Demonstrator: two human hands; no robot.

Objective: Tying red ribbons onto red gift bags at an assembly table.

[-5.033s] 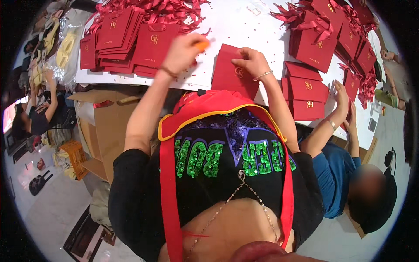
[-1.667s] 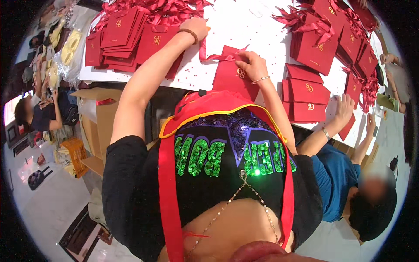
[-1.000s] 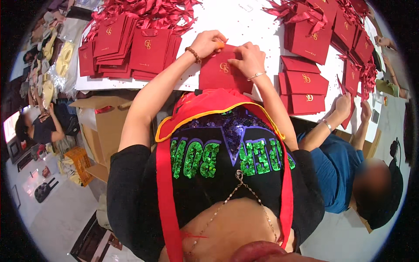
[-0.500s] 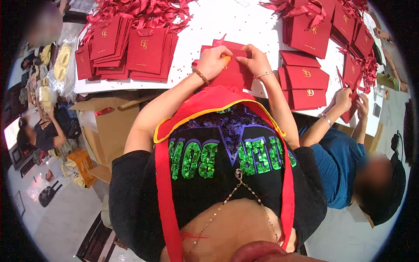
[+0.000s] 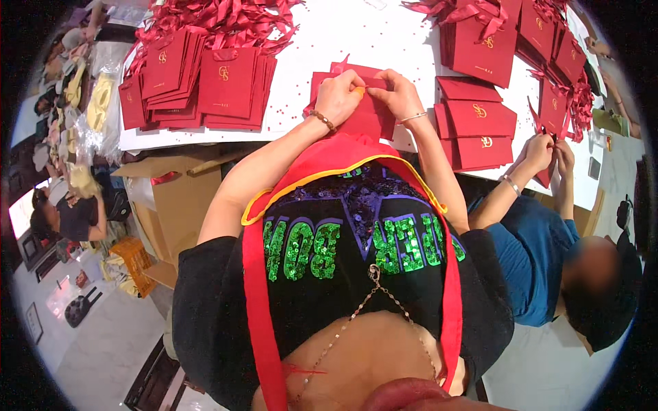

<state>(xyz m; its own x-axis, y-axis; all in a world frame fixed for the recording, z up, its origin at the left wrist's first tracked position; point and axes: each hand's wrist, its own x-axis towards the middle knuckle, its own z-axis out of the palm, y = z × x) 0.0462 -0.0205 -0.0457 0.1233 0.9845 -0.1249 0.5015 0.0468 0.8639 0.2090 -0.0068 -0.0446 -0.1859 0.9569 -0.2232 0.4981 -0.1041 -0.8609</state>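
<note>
A dark red paper gift bag (image 5: 367, 127) lies on the white table in front of me, at the edge by my apron. My left hand (image 5: 337, 97) and my right hand (image 5: 397, 96) are over its upper part, fingertips pinched almost together. A strip of red ribbon (image 5: 340, 64) sticks up behind my left hand. Something orange (image 5: 359, 90) is on or at a left fingertip. What the fingertips pinch is too small and covered to make out. A beaded bracelet is on my left wrist and a thin bangle on my right.
Stacks of finished-looking red bags (image 5: 228, 89) with heaped ribbons (image 5: 219, 24) stand at the left. More bag stacks (image 5: 480, 120) lie to the right. A co-worker's hands (image 5: 548, 154) handle a bag there. Below the table's left edge is a cardboard box (image 5: 181, 205). Red specks dot the tabletop (image 5: 343, 31).
My hands stay over the same bag, with the right fingertips slightly nearer the left ones. The co-worker's hands at the right have drawn closer together.
</note>
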